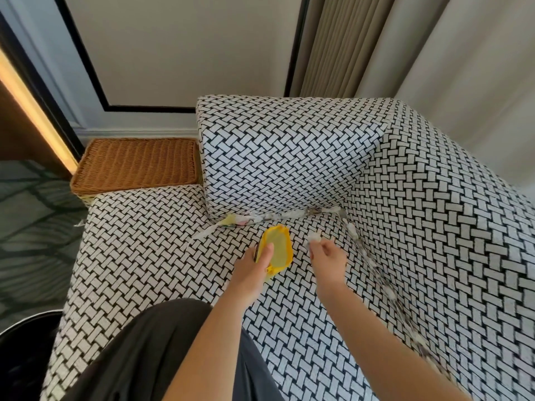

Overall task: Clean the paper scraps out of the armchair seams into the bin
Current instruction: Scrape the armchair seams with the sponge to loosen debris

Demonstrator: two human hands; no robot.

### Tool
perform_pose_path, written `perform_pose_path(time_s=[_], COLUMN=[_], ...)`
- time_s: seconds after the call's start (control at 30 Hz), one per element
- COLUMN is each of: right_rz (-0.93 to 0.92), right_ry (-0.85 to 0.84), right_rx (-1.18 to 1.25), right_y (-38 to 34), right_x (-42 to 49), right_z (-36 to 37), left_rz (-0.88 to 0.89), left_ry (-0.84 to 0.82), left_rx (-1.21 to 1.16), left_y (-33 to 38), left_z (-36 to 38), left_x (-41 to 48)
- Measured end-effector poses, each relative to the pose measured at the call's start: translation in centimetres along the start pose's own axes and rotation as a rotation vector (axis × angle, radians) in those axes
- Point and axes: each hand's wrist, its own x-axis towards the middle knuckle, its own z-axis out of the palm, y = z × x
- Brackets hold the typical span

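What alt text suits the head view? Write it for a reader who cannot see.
Over a black-and-white woven-pattern armchair, the right hand pinches a white paper scrap while the left hand grips a yellow scoop beside it. More scraps line the seams below the back cushion and down the seat's right side.

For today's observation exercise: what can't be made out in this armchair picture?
Head view:
- Black bin: cut off by the left edge, inside too dark.
- Side-seam scraps: blurred toward the bottom.
- Yellow dustpan: handle mostly hidden under the left hand.
- Paper scrap: partly covered by the right hand.
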Motion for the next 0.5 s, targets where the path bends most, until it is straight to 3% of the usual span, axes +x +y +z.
perform_pose_path(time_s=[0.13,0.3,0.37,0.5], right_rz=[-0.112,-0.337,-0.352,-0.196], right_ry=[-0.222,-0.343,-0.287,-0.054], right_rx=[0.021,-0.353,-0.368,-0.073], right_y=[-3.2,-4.2,-3.9,-2.8], right_x=[-2.8,-4.2,-4.1,-2.7], right_z=[0.1,1.0,0.9,-0.3], left_rz=[-0.049,-0.067,-0.054,-0.017], left_ry=[0.074,0.105,0.116,0.114], left_rx=[0.008,0.071,0.047,-0.051], left_y=[-1.5,-1.0,-1.0,-1.4], left_z=[0.8,1.1,1.3,1.5], left_x=[0.2,-1.5,-1.4,-0.7])
